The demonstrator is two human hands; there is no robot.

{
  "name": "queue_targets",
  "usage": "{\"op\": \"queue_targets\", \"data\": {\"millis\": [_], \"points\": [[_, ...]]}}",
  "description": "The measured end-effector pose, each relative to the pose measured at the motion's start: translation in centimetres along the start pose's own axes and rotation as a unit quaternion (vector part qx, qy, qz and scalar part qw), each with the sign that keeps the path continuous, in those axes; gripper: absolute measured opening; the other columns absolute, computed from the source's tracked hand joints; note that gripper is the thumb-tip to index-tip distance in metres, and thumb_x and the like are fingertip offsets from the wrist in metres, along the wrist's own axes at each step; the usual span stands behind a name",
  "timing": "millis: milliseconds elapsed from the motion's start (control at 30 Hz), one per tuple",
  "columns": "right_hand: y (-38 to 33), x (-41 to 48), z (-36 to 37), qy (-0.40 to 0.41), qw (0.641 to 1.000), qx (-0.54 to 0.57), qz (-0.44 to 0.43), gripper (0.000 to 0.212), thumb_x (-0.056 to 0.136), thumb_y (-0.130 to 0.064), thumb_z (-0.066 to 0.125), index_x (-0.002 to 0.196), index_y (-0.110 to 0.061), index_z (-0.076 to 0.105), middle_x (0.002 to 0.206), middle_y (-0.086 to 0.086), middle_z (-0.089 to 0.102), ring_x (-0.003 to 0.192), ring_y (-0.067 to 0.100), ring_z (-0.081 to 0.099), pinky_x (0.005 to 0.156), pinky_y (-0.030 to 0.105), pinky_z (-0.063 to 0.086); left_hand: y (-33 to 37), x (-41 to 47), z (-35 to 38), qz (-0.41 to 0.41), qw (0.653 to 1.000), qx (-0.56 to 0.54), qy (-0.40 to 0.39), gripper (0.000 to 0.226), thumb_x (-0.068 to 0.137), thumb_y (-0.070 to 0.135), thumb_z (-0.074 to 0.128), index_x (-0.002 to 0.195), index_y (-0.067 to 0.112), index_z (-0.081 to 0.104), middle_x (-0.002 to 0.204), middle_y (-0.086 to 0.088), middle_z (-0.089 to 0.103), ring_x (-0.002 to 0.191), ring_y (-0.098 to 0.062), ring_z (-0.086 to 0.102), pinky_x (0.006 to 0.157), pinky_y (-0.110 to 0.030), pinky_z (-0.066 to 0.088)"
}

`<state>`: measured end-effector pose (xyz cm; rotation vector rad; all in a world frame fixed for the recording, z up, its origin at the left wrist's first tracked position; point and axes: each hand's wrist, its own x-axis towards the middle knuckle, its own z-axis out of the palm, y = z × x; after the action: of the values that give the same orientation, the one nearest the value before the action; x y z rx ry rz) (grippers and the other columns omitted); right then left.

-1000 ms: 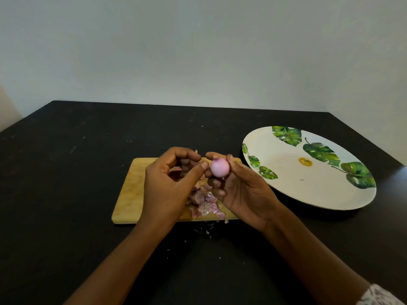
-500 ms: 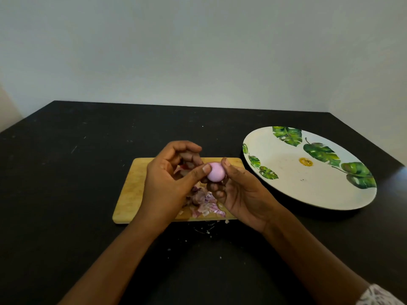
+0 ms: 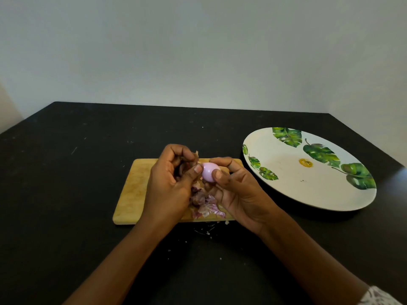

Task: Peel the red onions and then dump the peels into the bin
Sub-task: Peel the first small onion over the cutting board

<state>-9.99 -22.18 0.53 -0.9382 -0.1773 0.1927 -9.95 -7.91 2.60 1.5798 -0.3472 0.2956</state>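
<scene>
A small pale-purple peeled onion [image 3: 208,172] is held above the wooden cutting board [image 3: 134,190]. My right hand [image 3: 235,192] grips it between thumb and fingers. My left hand [image 3: 171,183] is curled beside it, its thumb touching the onion's left side and its fingers closed around a scrap of dry peel [image 3: 196,155]. A heap of purple peels [image 3: 203,203] lies on the board under both hands. No bin is in view.
A large white plate with green leaf prints [image 3: 312,183] lies on the black table [image 3: 66,172] to the right of the board. Small peel crumbs [image 3: 204,232] are scattered on the table just in front of the board. A pale wall stands behind.
My right hand has turned the onion and lowered it slightly. My left hand's fingers have curled tighter, and its thumb stays against the onion.
</scene>
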Motion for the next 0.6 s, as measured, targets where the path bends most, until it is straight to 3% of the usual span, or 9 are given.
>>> {"op": "queue_targets", "data": {"millis": [133,200,333,500,567,600], "points": [[0.2,0.2,-0.1,0.029,0.991,-0.111,-0.065,0.032,0.069,0.007,0.074,0.093,-0.010,0.062,0.101,0.013,0.070,0.098,0.028,0.068,0.078,0.032,0.058,-0.2,0.0,0.1,-0.014,1.000,0.010,0.013,0.027,0.083,-0.007,0.060,0.083,0.019,0.051,0.085,0.002,0.063,0.083,-0.001,0.063,0.071,-0.013,0.051],[0.2,0.3,-0.1,0.044,0.960,-0.234,-0.149,0.035,0.065,0.004,0.077,0.090,-0.015,0.061,0.097,0.006,0.069,0.097,0.022,0.068,0.078,0.028,0.057,-0.3,0.0,0.1,-0.019,1.000,0.009,0.013,0.027,0.083,-0.007,0.059,0.083,0.018,0.051,0.087,0.000,0.064,0.084,-0.002,0.063,0.071,-0.013,0.050],[0.8,0.5,-0.4,0.068,0.816,-0.468,-0.332,0.035,0.071,-0.002,0.079,0.088,-0.024,0.058,0.100,-0.010,0.060,0.096,0.008,0.062,0.080,0.018,0.052,-0.6,0.0,0.1,-0.028,0.999,0.008,0.012,0.025,0.083,-0.005,0.060,0.084,0.018,0.051,0.088,-0.003,0.063,0.084,-0.007,0.064,0.071,-0.016,0.052],[1.8,0.5,-0.9,0.072,0.611,-0.631,-0.473,0.023,0.082,-0.013,0.066,0.102,-0.020,0.056,0.110,0.003,0.053,0.101,0.018,0.054,0.084,0.018,0.044,-0.5,-0.1,0.2,-0.044,0.999,-0.006,0.008,0.022,0.084,-0.003,0.059,0.085,0.017,0.051,0.087,-0.003,0.063,0.083,-0.007,0.063,0.072,-0.018,0.053],[1.8,0.6,-1.2,0.097,0.566,-0.664,-0.478,0.028,0.081,-0.006,0.069,0.106,-0.016,0.060,0.111,0.006,0.055,0.102,0.020,0.052,0.086,0.016,0.039,-0.4,-0.2,0.3,-0.037,0.999,-0.001,0.008,0.022,0.085,-0.003,0.059,0.086,0.018,0.050,0.086,-0.001,0.063,0.084,-0.007,0.064,0.075,-0.021,0.053],[1.6,0.7,-1.6,0.123,0.560,-0.673,-0.467,0.031,0.079,-0.004,0.072,0.107,-0.014,0.064,0.109,0.009,0.059,0.101,0.019,0.052,0.088,0.013,0.037,-0.3,-0.2,0.3,-0.030,1.000,0.003,0.006,0.022,0.085,-0.002,0.059,0.086,0.018,0.050,0.086,-0.002,0.063,0.085,-0.009,0.064,0.076,-0.022,0.054]]}}
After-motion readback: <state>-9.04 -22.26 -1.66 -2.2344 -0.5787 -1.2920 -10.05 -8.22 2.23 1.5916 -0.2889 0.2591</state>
